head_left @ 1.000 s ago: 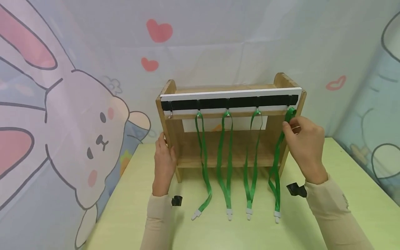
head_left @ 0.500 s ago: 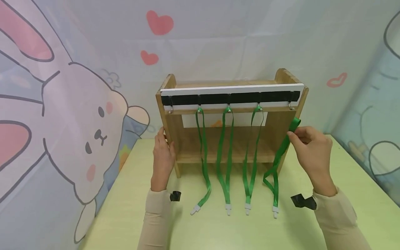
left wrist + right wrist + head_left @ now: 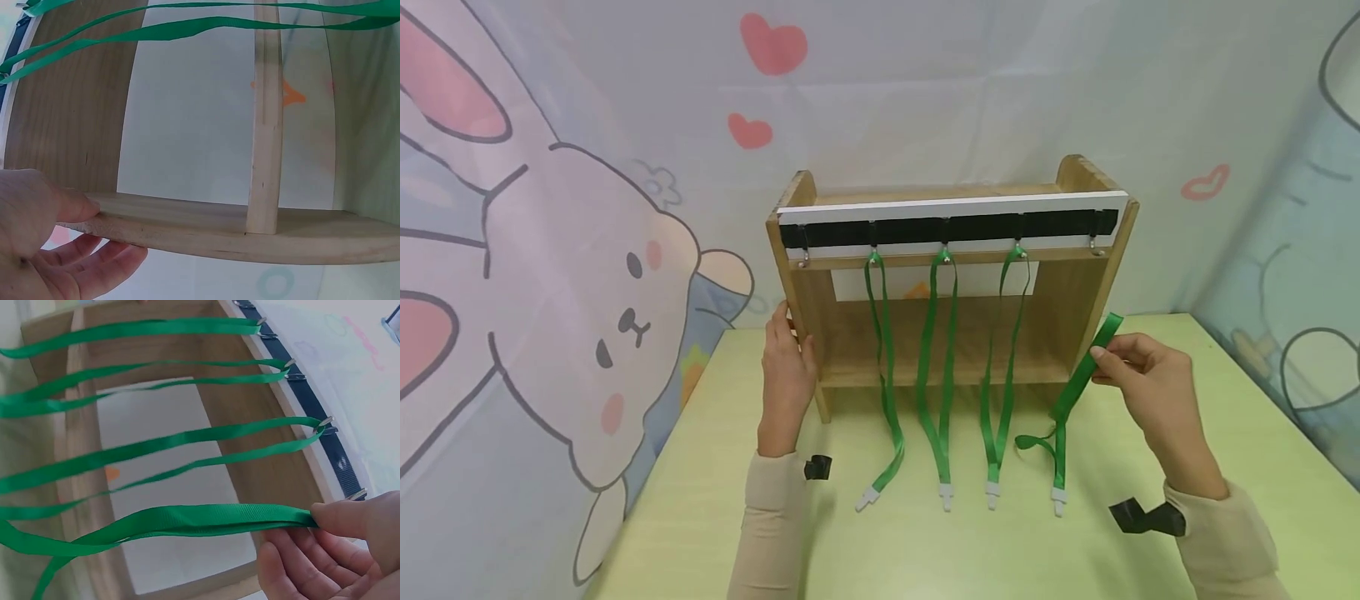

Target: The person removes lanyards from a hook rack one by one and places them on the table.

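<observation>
My right hand (image 3: pixel 1157 396) pinches the upper loop of a green lanyard (image 3: pixel 1078 383) between thumb and fingers, right of a small wooden shelf (image 3: pixel 829 333). Down at the table, that lanyard's white plastic clip (image 3: pixel 1058 502) hangs or rests; I cannot tell which. With thumb inside and fingers outside, my left hand (image 3: pixel 37 244) grips the shelf's left side panel (image 3: pixel 181 234). Three more green lanyards, a left one (image 3: pixel 891 408), a middle one (image 3: pixel 925 358) and a right one (image 3: pixel 1007 392), hang from metal hooks. The rightmost hook (image 3: pixel 1097 247) and leftmost hook (image 3: pixel 804 257) bear no lanyard.
A white board with a black strip (image 3: pixel 910 231) carries the hooks across the shelf's upper front. The shelf stands on a pale green table (image 3: pixel 917 558). Behind it hangs a printed cloth (image 3: pixel 925 100) with a rabbit and hearts.
My right hand has taken the rightmost lanyard's loop off its hook and drawn it down and slightly right. The left hand stays on the shelf's side. The head view has shifted a little.
</observation>
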